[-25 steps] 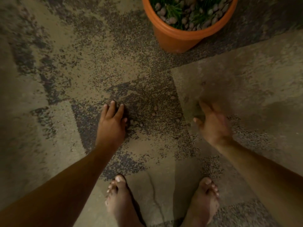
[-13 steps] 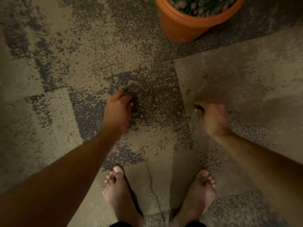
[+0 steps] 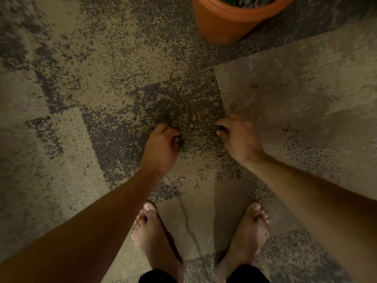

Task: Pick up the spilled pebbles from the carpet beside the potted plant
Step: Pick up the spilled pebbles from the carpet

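A few small pale pebbles [image 3: 193, 118] lie on the dark patch of the carpet [image 3: 114, 82], between my two hands. One more pebble [image 3: 216, 103] sits a little farther up, near the carpet seam. My left hand [image 3: 163, 146] is curled into a fist on the carpet, just left of the pebbles, with something dark tucked in its fingers. My right hand [image 3: 238, 137] is on the right, its fingertips and thumb pinched together at the carpet. The orange plant pot [image 3: 222, 23] stands at the top, apart from both hands.
My two bare feet [image 3: 155, 237] stand on the carpet at the bottom, right under my arms. The carpet is mottled tan and dark grey, with seams between tiles. The pot's rim is cut off by the top edge.
My left hand has gone from flat fingers to a fist over the pebbles. My right hand has moved left to the dark patch and pinched shut. The view has tilted down, away from the pot.
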The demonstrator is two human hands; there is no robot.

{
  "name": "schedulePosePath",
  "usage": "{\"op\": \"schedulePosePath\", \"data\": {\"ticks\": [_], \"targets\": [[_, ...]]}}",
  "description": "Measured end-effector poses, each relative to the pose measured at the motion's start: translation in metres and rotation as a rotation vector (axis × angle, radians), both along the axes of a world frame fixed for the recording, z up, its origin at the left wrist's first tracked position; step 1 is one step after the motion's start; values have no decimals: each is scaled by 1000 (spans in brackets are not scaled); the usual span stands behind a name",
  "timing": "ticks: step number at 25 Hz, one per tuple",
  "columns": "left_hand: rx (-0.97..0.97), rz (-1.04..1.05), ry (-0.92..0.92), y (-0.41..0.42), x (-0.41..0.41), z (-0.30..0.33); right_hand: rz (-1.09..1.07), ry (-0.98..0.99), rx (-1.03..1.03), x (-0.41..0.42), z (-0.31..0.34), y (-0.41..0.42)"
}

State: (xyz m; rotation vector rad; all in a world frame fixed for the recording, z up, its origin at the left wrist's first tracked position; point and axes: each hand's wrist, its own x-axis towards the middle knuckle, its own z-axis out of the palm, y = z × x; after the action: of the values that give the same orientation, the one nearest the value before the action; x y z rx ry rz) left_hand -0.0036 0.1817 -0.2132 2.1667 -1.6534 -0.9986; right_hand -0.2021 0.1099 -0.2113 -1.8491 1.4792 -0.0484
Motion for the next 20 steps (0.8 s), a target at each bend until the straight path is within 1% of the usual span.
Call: {"op": "schedulePosePath", "data": {"ticks": [3, 6, 8, 10, 11, 12, 13, 15, 17, 18, 20], "targets": [[-54, -127, 2, 3, -8, -3, 149, 137, -19, 6, -1, 6], [-7, -306, -101, 5, -10, -9, 268, 227, -52, 3, 2, 9], [16, -376, -144, 6, -10, -13, 290, 232, -64, -1, 2, 8], [9, -393, -152, 4, -10, -15, 228, 205, -44, -5, 1, 6], [-5, -376, -134, 2, -10, -14, 135, 167, -8, -7, 1, 5], [-21, -308, -80, -1, -10, -11, -5, 111, 47, -8, 1, 4], [-22, -191, -8, -5, -10, -7, -170, 41, 111, -9, 3, 1], [-6, 113, 151, -17, -13, 5, -493, -131, 203, -11, 11, -7], [-33, 374, 324, -32, -19, 25, -767, -366, 253, -12, 30, -21], [-76, 449, 402, -43, -24, 38, -872, -473, 258, -13, 43, -31], [-192, 506, 508, -70, -32, 69, -981, -633, 229, -14, 73, -57]]}}
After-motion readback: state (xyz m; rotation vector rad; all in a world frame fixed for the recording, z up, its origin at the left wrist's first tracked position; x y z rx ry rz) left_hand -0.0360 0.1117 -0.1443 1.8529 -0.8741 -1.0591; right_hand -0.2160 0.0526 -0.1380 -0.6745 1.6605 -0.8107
